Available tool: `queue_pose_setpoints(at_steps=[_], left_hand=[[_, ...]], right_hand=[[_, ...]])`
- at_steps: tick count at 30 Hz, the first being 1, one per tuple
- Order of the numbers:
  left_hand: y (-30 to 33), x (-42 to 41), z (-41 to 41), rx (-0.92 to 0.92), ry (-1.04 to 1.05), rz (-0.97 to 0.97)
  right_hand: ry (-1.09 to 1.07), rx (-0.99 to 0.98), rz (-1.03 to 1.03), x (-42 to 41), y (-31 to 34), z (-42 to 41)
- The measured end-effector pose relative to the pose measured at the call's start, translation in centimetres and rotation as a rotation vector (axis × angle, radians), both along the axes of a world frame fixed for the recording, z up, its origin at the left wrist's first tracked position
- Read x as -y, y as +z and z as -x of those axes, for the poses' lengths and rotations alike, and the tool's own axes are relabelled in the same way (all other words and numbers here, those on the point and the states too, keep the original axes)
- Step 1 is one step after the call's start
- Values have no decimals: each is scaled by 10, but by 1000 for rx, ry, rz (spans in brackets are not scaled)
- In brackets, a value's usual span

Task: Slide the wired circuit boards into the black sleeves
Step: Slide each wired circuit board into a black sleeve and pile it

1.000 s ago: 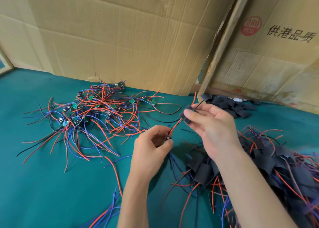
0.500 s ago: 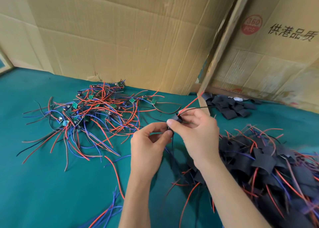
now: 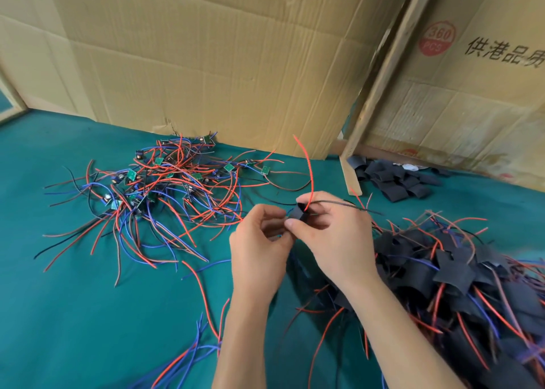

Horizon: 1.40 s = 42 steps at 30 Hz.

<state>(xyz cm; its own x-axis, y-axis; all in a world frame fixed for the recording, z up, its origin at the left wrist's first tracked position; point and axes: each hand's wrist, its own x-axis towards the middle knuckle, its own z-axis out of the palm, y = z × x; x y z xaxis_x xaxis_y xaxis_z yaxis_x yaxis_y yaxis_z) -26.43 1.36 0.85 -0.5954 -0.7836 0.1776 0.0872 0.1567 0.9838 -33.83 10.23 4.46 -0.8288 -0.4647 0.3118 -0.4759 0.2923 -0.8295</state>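
Note:
My right hand point(image 3: 333, 235) pinches a black sleeve point(image 3: 298, 211) at mid-table. A red wire point(image 3: 306, 170) curves up out of the sleeve's far end and a black wire point(image 3: 339, 203) runs off to the right. My left hand point(image 3: 259, 250) meets it from the left, fingers curled at the sleeve's near end; the circuit board itself is hidden. A tangle of bare wired circuit boards point(image 3: 165, 188) lies to the left. Sleeved boards point(image 3: 460, 273) are heaped at the right.
Empty black sleeves point(image 3: 398, 179) lie in a pile at the back right, beside a wooden post point(image 3: 351, 176). Cardboard walls point(image 3: 224, 64) close off the back of the green table point(image 3: 73, 315). Loose red and blue wires point(image 3: 188, 356) trail near the front edge.
My hands have come together. The sleeve in my right hand has slid down the wires toward my left hand, and the red wire now sticks far out of its top.

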Motion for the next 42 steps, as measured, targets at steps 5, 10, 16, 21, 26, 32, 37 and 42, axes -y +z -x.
queue_pose_setpoints(at_steps=[5,10,16,21,26,32,37,42], left_hand=[[2,4,-2,-138,-65,-141],[3,4,-2,-200,-54,-155],[3,1,1,-170,-190,-160],[-1,0,4,-86,-109,-137],[-3,1,5,-47,36,-130],[-6,4,5,-20,79,-152],[-5,5,3,-11,75,-144],[-6,5,4,-6,74,-152]], right_hand=[[-31,104,91,-2,1,4],[74,482,219,1,9,-2],[84,342,49,-26,52,3],[-95,185,-529,-124,112,38],[-196,-22,-1085,-162,132,96],[75,-411,-771,28,101,70],[275,-236,-882,127,15,91],[157,-267,-760,137,-6,99]])
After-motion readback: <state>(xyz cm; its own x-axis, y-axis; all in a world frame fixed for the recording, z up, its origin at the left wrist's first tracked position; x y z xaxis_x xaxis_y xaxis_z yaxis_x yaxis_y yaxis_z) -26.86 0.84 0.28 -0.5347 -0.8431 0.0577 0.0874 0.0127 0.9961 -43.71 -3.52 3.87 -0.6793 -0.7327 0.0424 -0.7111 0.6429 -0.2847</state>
